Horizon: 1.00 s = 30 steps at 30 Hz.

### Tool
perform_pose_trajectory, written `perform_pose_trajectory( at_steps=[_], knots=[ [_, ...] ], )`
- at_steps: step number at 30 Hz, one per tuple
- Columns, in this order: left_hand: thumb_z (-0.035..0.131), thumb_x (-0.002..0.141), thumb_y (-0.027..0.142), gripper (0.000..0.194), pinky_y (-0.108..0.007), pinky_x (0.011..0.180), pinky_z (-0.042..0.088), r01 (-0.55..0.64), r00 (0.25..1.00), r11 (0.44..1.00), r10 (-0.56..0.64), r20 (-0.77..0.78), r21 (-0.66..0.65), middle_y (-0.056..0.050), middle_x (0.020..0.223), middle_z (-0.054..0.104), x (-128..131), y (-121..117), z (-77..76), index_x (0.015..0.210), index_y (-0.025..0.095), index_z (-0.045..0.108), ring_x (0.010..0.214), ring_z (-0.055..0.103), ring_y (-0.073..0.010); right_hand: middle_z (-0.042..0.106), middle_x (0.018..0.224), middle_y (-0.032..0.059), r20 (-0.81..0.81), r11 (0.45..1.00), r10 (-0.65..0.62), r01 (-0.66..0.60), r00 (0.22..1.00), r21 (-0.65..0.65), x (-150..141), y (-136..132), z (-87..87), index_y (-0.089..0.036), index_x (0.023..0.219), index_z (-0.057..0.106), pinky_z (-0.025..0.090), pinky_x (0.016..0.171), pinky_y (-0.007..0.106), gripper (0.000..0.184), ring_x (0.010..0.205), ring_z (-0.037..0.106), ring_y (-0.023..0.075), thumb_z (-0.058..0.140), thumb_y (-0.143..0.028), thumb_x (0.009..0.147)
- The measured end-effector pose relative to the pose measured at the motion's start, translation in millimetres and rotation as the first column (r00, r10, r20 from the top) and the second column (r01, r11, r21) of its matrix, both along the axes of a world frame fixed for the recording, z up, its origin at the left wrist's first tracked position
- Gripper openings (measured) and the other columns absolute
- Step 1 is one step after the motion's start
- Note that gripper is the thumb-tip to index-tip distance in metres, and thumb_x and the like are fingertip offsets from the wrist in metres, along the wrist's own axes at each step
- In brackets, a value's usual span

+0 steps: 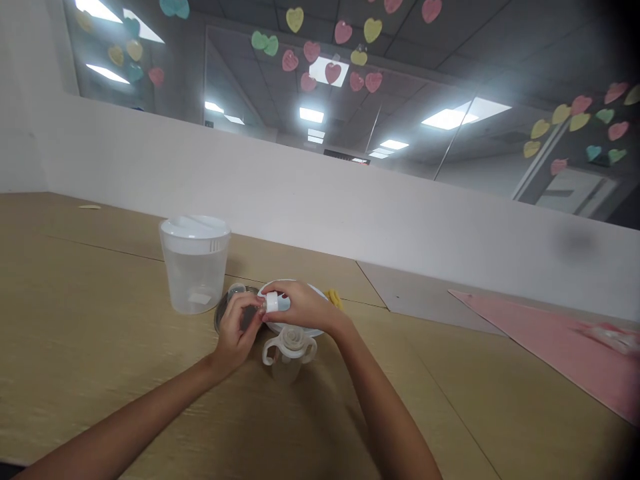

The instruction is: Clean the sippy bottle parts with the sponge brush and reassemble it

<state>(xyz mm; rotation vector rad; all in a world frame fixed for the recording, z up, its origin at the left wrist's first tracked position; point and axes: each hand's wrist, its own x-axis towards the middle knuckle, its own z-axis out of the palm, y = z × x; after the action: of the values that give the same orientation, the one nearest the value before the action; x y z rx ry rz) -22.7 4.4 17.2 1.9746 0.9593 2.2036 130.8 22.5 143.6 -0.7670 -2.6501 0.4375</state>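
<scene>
Both hands meet around a small white cap-like piece [271,302]. My right hand [295,303] grips it between thumb and fingers from the right. At its left end, my left hand [240,327] pinches a small part mostly hidden by the fingertips. Just below them, a clear cup with two handles [290,350] stands upright on the table, a spout-like ring on top. Behind the hands lie a white plate [315,331] and a dark round metal dish [219,320], both partly covered. A small clear round piece [237,289] sits by the dish.
A translucent lidded bucket [195,267] stands left of the hands on the wooden table [100,333]. Something yellow [335,298] lies behind the plate. At the right is a pink sheet [565,347] with a plastic packet [613,339]. A white wall [280,193] borders the table's back.
</scene>
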Motion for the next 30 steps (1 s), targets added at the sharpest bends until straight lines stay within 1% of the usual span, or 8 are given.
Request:
perform_pose_trajectory(
  at_steps=[3,6,8,11,16,21,25,30],
  knots=[
    [0.055,0.084,0.018,0.014,-0.032,0.082,0.047,-0.036,0.999,0.999,0.036,-0.019,0.004,-0.005,0.096,0.059,-2,2,1.9,0.098,0.02,0.056,0.094,0.056,-0.0172,0.066,0.103,0.0022,-0.016,1.0,0.0,0.0,1.0,-0.022,2,2,2.2,-0.022,0.108,0.061,0.044,0.076,0.029,0.035,0.088,0.058,0.0174,0.067,-0.033,0.076],
    [0.055,0.085,0.017,0.019,-0.032,0.084,0.048,-0.089,0.992,0.995,0.092,-0.087,0.04,-0.005,0.1,0.063,-8,3,7.5,0.103,0.02,0.058,0.097,0.058,-0.0172,0.066,0.105,0.0021,-0.067,0.995,0.04,-0.046,0.997,-0.09,2,5,3.8,-0.023,0.111,0.062,0.046,0.078,0.029,0.039,0.09,0.059,0.0164,0.07,-0.031,0.074],
    [0.054,0.085,0.016,0.019,-0.032,0.086,0.048,-0.096,0.986,0.993,0.105,-0.131,0.074,-0.005,0.1,0.064,-11,3,11.0,0.102,0.02,0.061,0.097,0.059,-0.0165,0.065,0.108,0.0024,-0.109,0.987,0.076,-0.091,0.991,-0.131,3,7,4.6,-0.023,0.112,0.062,0.046,0.081,0.028,0.041,0.094,0.059,0.0161,0.07,-0.031,0.073],
    [0.054,0.086,0.014,0.016,-0.031,0.084,0.049,-0.082,0.98,0.991,0.1,-0.172,0.108,-0.004,0.097,0.065,-15,4,13.3,0.096,0.02,0.064,0.093,0.061,-0.0155,0.065,0.11,0.0022,-0.129,0.981,0.111,-0.129,0.985,-0.145,5,11,6.1,-0.024,0.114,0.062,0.046,0.085,0.029,0.043,0.098,0.058,0.0163,0.072,-0.03,0.072],
    [0.055,0.085,0.014,0.018,-0.03,0.081,0.05,-0.091,0.981,0.989,0.108,-0.164,0.113,-0.005,0.095,0.065,-16,6,13.1,0.098,0.021,0.065,0.09,0.062,-0.0154,0.065,0.109,0.0034,-0.099,0.99,0.069,-0.081,0.993,-0.113,8,18,7.0,-0.023,0.114,0.062,0.047,0.08,0.03,0.044,0.091,0.059,0.0167,0.072,-0.032,0.072],
    [0.053,0.086,0.013,0.017,-0.029,0.078,0.05,-0.09,0.977,0.991,0.107,-0.185,0.099,-0.004,0.093,0.066,-14,7,14.9,0.095,0.021,0.065,0.088,0.063,-0.0146,0.065,0.107,0.0043,-0.129,0.991,0.002,-0.02,0.992,-0.134,7,27,0.4,-0.022,0.113,0.063,0.046,0.076,0.028,0.044,0.089,0.058,0.0158,0.071,-0.036,0.072],
    [0.053,0.086,0.014,0.014,-0.029,0.077,0.049,-0.094,0.978,0.992,0.108,-0.178,0.087,-0.004,0.09,0.067,-12,7,15.7,0.091,0.02,0.065,0.086,0.063,-0.0148,0.064,0.108,0.0041,-0.149,0.99,0.005,-0.026,0.989,-0.137,8,32,-3.3,-0.022,0.113,0.062,0.046,0.075,0.028,0.042,0.091,0.057,0.0155,0.07,-0.031,0.073],
    [0.053,0.086,0.018,0.01,-0.03,0.076,0.049,-0.089,0.983,0.995,0.096,-0.155,0.051,-0.004,0.087,0.067,-8,7,14.0,0.086,0.02,0.062,0.085,0.062,-0.0152,0.063,0.112,0.0038,-0.147,0.987,0.03,-0.053,0.989,-0.154,11,34,-2.8,-0.023,0.115,0.061,0.046,0.078,0.029,0.042,0.094,0.056,0.016,0.069,-0.031,0.075]
  ],
)
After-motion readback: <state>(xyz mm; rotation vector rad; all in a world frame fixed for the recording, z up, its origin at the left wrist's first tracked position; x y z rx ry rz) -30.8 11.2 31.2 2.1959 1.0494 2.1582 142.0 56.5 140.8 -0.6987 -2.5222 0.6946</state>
